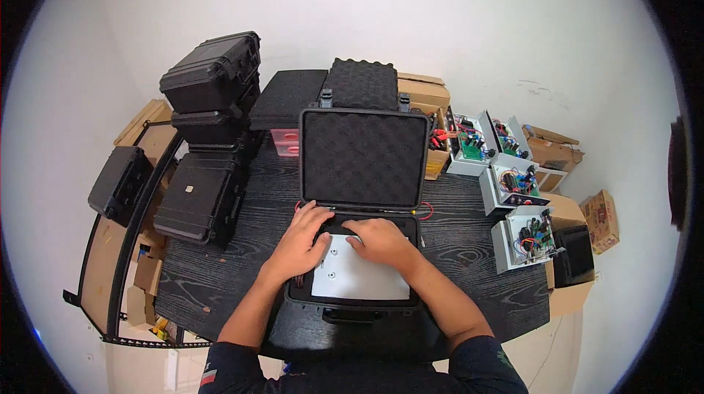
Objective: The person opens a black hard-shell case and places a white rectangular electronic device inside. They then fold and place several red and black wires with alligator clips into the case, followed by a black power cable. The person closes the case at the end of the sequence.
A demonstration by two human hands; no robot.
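An open black hard case [301, 298] lies on the table in front of me, its lid [364, 159] standing up and lined with egg-crate foam. In the case's bottom half a white metal box [359, 276] with small round screws sits within black foam. My left hand [302, 238] rests over the case's back left part, fingers stretched forward and thumb near the box's left edge. At the box's back edge lies my right hand [380, 241], fingers pointing left, thumb apart. Neither hand grips anything visible. Red cable [427, 210] loops out beside the hinge.
Black cases [209, 78] are stacked on the left, with another case [121, 181] on a shelf. Behind the lid are foam sheets [363, 82] and a red-clear plastic box [286, 141]. Several opened white units [524, 236] with circuit boards stand right, near cardboard boxes [601, 221].
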